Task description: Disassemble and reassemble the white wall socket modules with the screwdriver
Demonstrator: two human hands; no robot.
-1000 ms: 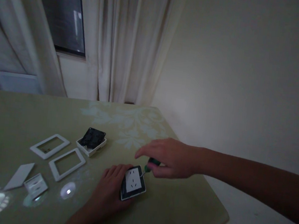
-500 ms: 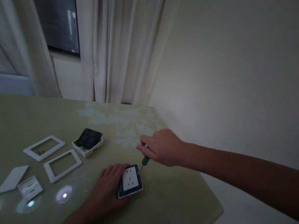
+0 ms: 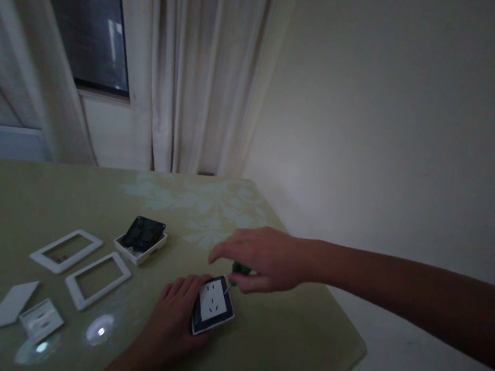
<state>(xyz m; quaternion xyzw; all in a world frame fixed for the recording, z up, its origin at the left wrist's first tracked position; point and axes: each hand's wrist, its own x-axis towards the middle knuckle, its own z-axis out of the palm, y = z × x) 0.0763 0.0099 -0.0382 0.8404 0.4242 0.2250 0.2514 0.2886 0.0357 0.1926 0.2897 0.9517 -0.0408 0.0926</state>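
Note:
My left hand is closed around the left side of a wall socket, a white slotted face in a dark frame with a white edge, tilted on the table. My right hand is at the socket's upper right, around the green handle of a screwdriver. The index finger reaches forward over the handle and the thumb lies beneath it. The screwdriver's shaft slants down to the socket's right edge; its tip is too small to make out.
Left of my hands are two white frames, a white box with a dark plate leaning in it, a flat white panel and a white switch-like piece. The table's right edge drops off beyond the socket.
My right hand has come lower and slightly left, its fingers loosened and stretched from a tight grip on the screwdriver. The left hand keeps its hold on the socket. The view has shifted slightly.

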